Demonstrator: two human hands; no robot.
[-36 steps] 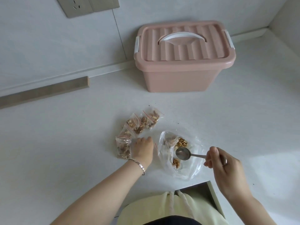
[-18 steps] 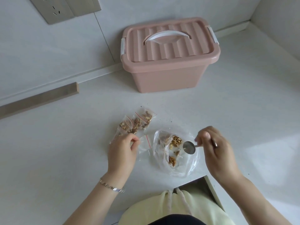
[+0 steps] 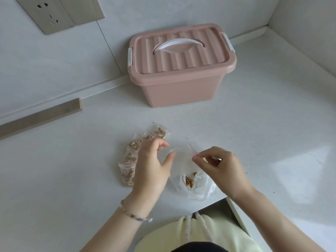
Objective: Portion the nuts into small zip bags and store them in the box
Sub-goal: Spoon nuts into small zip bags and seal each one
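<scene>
An empty small zip bag (image 3: 181, 159) with a red strip is held up over the counter between both hands. My left hand (image 3: 152, 166) holds its left edge between thumb and fingers. My right hand (image 3: 221, 168) pinches the red-striped mouth, and a bit of the metal spoon (image 3: 217, 158) shows tucked in its fingers. Under them lies the large clear bag of nuts (image 3: 197, 186), open and crumpled. Several filled small bags (image 3: 133, 155) lie in a row to the left. The pink box (image 3: 181, 88) stands at the back with its lid closed.
The box has a white handle (image 3: 177, 43) and side latches. A wall socket (image 3: 49, 13) is at the upper left, and a wooden strip (image 3: 41, 117) runs along the wall. The counter edge (image 3: 209, 206) is just below the nut bag.
My left hand picked an empty small bag off the counter and lifted it. My right hand took the spoon out of the large bag and moved to the small bag's mouth.
</scene>
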